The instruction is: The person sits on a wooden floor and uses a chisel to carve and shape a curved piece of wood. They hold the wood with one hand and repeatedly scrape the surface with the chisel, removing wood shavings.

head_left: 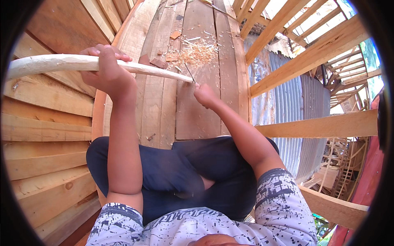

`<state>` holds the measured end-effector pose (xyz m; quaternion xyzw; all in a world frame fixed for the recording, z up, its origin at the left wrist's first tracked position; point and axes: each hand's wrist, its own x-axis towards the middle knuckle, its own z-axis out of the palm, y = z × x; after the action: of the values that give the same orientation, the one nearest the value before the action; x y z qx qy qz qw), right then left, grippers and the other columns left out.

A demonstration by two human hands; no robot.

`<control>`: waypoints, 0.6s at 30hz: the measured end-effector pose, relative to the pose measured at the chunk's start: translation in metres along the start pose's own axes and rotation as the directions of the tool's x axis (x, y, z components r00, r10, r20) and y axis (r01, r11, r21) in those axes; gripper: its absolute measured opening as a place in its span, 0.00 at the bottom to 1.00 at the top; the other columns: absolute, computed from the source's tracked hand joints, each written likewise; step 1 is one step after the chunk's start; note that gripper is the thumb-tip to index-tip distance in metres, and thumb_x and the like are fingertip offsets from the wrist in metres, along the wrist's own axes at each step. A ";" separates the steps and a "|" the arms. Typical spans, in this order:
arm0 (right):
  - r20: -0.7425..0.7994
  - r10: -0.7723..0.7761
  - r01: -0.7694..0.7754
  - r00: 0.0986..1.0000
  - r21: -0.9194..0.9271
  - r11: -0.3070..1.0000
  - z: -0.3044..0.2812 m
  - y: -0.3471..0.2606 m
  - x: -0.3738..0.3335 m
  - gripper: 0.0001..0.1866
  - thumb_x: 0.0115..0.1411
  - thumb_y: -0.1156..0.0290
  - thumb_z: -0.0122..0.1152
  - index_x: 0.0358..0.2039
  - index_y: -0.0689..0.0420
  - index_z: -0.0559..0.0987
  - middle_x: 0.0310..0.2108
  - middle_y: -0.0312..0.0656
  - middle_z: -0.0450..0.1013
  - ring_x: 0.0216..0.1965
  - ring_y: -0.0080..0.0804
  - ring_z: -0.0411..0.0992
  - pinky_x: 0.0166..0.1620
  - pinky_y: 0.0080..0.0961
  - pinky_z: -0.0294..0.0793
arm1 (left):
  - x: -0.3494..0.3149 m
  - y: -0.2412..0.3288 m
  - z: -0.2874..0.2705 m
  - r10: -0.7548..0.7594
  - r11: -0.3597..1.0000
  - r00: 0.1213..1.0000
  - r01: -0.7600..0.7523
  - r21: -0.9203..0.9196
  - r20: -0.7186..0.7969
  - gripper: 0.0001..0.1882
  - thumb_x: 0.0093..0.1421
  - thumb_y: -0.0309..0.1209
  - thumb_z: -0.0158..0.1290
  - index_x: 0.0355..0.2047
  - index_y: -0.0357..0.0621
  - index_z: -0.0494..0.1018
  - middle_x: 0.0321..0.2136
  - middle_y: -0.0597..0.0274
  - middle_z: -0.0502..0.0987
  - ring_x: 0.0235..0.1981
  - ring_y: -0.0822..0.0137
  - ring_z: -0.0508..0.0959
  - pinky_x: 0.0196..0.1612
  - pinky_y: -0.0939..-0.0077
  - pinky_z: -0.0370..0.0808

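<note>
A long, pale, peeled wooden stick (45, 63) crosses in front of me from the left rim, tapering toward its right end. My left hand (107, 70) is closed around its thicker part. At the thin end my right hand (204, 95) is closed on the handle of a small knife (190, 73). The blade points up and away from me, lying across the stick near its tip. The handle is mostly hidden in my fingers.
Wood shavings (197, 52) lie heaped on the plank floor (199, 119) beyond the stick, with small wood scraps (159, 63) beside them. A plank wall (47, 131) rises on the left. Wooden railing bars (316, 125) and corrugated metal sheets (289, 102) are on the right.
</note>
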<state>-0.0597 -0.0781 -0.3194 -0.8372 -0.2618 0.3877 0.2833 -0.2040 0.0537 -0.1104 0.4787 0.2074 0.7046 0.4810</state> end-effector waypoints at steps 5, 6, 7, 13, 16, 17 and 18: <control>0.026 -0.172 0.168 0.985 0.110 0.980 -0.010 -0.072 -0.052 0.28 0.73 0.56 0.37 0.35 0.70 0.77 0.30 0.63 0.75 0.36 0.62 0.75 0.42 0.50 0.72 | 0.000 0.007 0.006 -0.003 0.989 0.998 0.012 0.150 -0.062 0.07 0.52 0.21 0.50 0.29 0.41 0.62 0.18 0.63 0.67 0.18 0.70 0.69 0.24 0.73 0.72; -0.031 -0.256 0.258 0.966 0.094 0.962 -0.008 -0.071 -0.049 0.28 0.73 0.56 0.37 0.34 0.70 0.77 0.30 0.63 0.75 0.36 0.63 0.75 0.42 0.50 0.72 | -0.001 0.008 0.007 -0.012 0.983 0.998 0.023 0.184 -0.060 0.08 0.52 0.22 0.51 0.30 0.40 0.63 0.19 0.62 0.68 0.18 0.69 0.70 0.25 0.72 0.73; -0.086 -0.339 0.346 0.937 0.074 0.936 -0.007 -0.069 -0.044 0.27 0.73 0.57 0.37 0.34 0.69 0.76 0.30 0.63 0.75 0.36 0.64 0.74 0.41 0.50 0.72 | -0.002 0.008 0.009 -0.021 0.980 0.995 0.039 0.194 -0.095 0.09 0.52 0.23 0.52 0.31 0.38 0.63 0.20 0.61 0.68 0.19 0.68 0.72 0.27 0.71 0.74; -0.176 -0.350 0.370 0.920 0.098 0.924 -0.005 -0.064 -0.043 0.26 0.72 0.58 0.39 0.33 0.69 0.77 0.31 0.65 0.75 0.36 0.65 0.74 0.42 0.51 0.72 | -0.004 0.009 0.020 -0.039 0.976 0.982 0.078 0.203 -0.187 0.16 0.52 0.25 0.55 0.37 0.31 0.64 0.30 0.55 0.70 0.24 0.65 0.76 0.33 0.68 0.78; -0.136 -0.327 0.328 0.935 -0.016 0.945 -0.013 -0.080 -0.051 0.27 0.72 0.58 0.38 0.33 0.70 0.78 0.32 0.65 0.76 0.36 0.66 0.74 0.43 0.52 0.72 | -0.004 0.009 0.018 -0.034 0.974 0.980 0.076 0.212 -0.196 0.18 0.53 0.25 0.56 0.40 0.30 0.63 0.33 0.53 0.70 0.25 0.64 0.76 0.33 0.69 0.79; -0.112 -0.307 0.302 0.945 -0.063 0.951 -0.016 -0.087 -0.055 0.27 0.72 0.58 0.38 0.34 0.70 0.78 0.32 0.65 0.76 0.36 0.66 0.74 0.43 0.52 0.73 | -0.004 0.009 0.015 -0.026 0.974 0.981 0.069 0.218 -0.192 0.18 0.53 0.26 0.56 0.41 0.30 0.63 0.34 0.52 0.70 0.26 0.64 0.77 0.33 0.69 0.79; -0.092 -0.356 0.350 0.930 -0.078 0.934 -0.022 -0.091 -0.056 0.27 0.72 0.58 0.39 0.33 0.70 0.78 0.30 0.64 0.75 0.34 0.65 0.74 0.41 0.51 0.72 | -0.004 0.009 0.013 -0.019 0.973 0.982 0.061 0.224 -0.187 0.19 0.53 0.26 0.56 0.42 0.30 0.63 0.35 0.52 0.70 0.26 0.64 0.77 0.32 0.70 0.80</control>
<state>-0.0935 -0.0574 -0.2175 -0.8039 -0.4045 0.2780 0.3360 -0.1967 0.0435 -0.0994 0.4595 0.3406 0.7073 0.4154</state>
